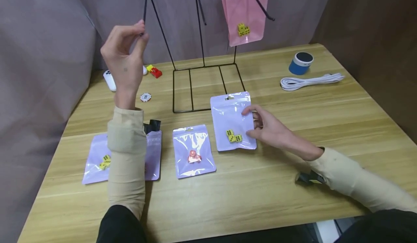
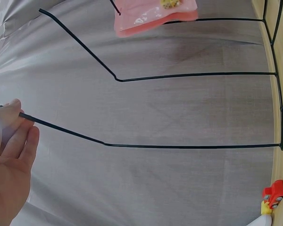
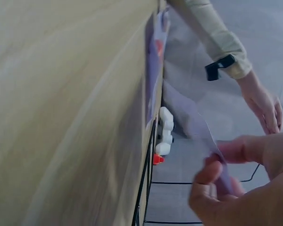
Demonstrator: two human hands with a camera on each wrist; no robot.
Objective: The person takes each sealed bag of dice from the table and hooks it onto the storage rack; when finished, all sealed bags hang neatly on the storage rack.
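Observation:
My left hand [image 1: 125,51] is raised and pinches the tip of the left prong [image 1: 156,17] of a black wire rack [image 1: 202,85]; thumb and finger close on the wire end [image 2: 23,114]. My right hand [image 1: 265,125] pinches the right edge of a pale purple pouch [image 1: 232,122] with yellow dice [image 1: 233,136] inside, lifting that edge [image 3: 200,129] off the table. A pink pouch [image 1: 245,11] with yellow dice hangs on the rack's right prong. Two more purple pouches lie flat: one with a red piece [image 1: 193,150], one with yellow dice [image 1: 97,160] partly under my left forearm.
A white controller [image 1: 110,79], a red and yellow toy [image 1: 154,71] and a poker chip [image 1: 145,97] lie at the back left. A blue can [image 1: 300,63] and a coiled white cable [image 1: 309,81] sit at the back right. Grey fabric backs the wooden table [image 1: 260,196].

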